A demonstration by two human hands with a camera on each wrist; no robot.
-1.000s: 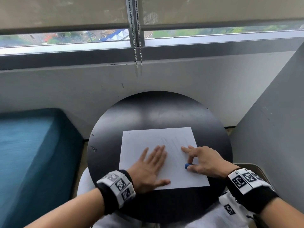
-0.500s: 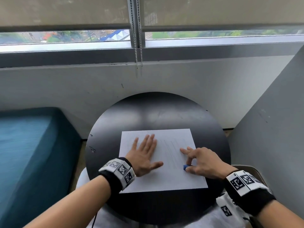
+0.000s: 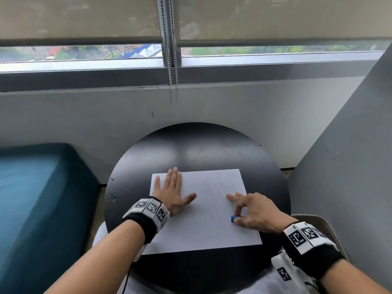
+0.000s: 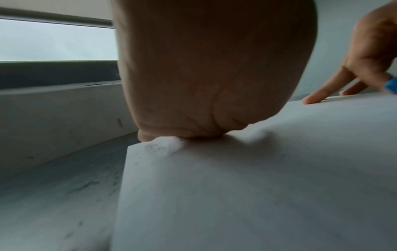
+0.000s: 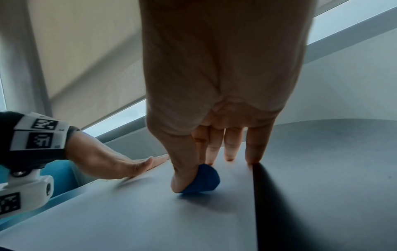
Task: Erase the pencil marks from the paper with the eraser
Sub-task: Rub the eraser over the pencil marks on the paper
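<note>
Paper point(image 3: 203, 217) on round table point(image 3: 197, 149) (black)

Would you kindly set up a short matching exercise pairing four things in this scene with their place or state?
Things:
1. left hand
2. eraser
3. paper
4. bead chains

Places or states:
A. hang down in front of the window
B. lies flat on the round black table
C. pinched in the right hand, on the sheet
D. flat, fingers straight, on the sheet's far left corner

Pairs: 1-D, 2-C, 3-B, 4-A
</note>
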